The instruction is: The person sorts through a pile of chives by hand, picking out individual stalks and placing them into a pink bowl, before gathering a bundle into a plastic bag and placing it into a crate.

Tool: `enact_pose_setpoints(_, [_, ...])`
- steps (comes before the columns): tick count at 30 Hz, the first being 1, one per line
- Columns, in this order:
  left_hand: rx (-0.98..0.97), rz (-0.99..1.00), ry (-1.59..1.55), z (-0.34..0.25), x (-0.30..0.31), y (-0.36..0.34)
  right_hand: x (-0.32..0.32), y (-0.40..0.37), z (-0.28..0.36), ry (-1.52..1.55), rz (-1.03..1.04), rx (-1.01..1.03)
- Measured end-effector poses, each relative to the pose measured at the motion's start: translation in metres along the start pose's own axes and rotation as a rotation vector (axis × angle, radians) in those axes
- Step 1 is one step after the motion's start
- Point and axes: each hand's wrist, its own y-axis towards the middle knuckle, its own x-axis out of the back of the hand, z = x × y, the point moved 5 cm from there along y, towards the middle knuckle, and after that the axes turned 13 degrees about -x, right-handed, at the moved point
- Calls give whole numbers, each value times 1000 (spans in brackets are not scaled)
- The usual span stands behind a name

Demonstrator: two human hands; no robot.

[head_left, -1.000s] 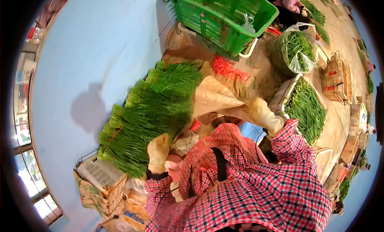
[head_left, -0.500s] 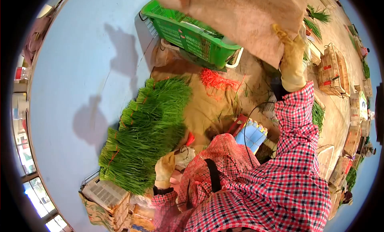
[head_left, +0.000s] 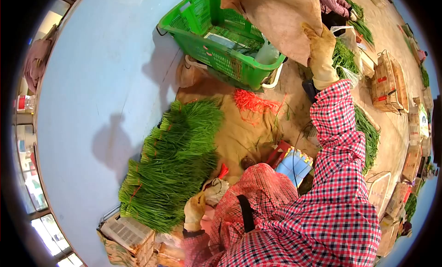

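My right hand (head_left: 322,49), in a pale yellow glove, grips the near right edge of a brown cloth (head_left: 278,20). The raised cloth hangs over the right part of a green plastic basket (head_left: 202,54), whose inside partly shows, with a clear plastic bottle (head_left: 267,54) in it. Low beside my knee is my left hand (head_left: 195,208), gloved too, with its fingers curled together and nothing visible in them. It is close to the leaf ends of stacked green leafy bundles (head_left: 177,161), tied with red strands. A whitish cloth or bag (head_left: 215,191) lies next to it.
Red ties (head_left: 253,101) lie in a pile on the brown ground sheet (head_left: 239,133). A blue foam-like block (head_left: 294,165) is by my knee. A blue wall (head_left: 87,73) borders the left. At upper right are a co-worker's sleeve (head_left: 334,2), more greens and a crate (head_left: 388,83).
My right hand and the cloth have shifted left and slightly up, exposing more of the basket's inside and a co-worker behind. My left hand stays low beside the bundles; the whole view has shifted slightly.
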Motion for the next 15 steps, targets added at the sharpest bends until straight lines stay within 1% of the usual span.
enact_pose_setpoints(1, [-26, -8, 16, -1, 0, -2, -1, 0, -2, 26, 5, -24])
enact_pose_setpoints(2, [-3, 34, 22, -1, -1, -4, -4, 1, -3, 126, 4, -46])
enact_pose_setpoints(5, [87, 59, -41, -6, 3, -7, -16, 11, -5, -33, -56, 0])
enact_pose_setpoints(6, [122, 64, -71, -5, 4, -5, -25, 16, -12, 71, -57, 25])
enact_pose_setpoints(8, [196, 70, -132, -2, 5, 0, -43, 33, -32, 202, -5, -46])
enact_pose_setpoints(10, [226, 75, -144, -2, 6, 0, -58, 55, -61, 314, 37, -93])
enact_pose_setpoints(11, [240, 68, -143, -6, 9, -10, -62, 62, -72, 283, 48, -118])
enact_pose_setpoints(13, [258, 66, -104, 7, 2, -18, -82, 75, -106, 202, 68, -172])
enact_pose_setpoints(14, [263, 65, -84, 10, 0, -22, -85, 80, -117, -323, 20, -243])
enact_pose_setpoints(15, [263, 47, -75, 14, -2, -26, -85, 118, -191, -691, -104, -207])
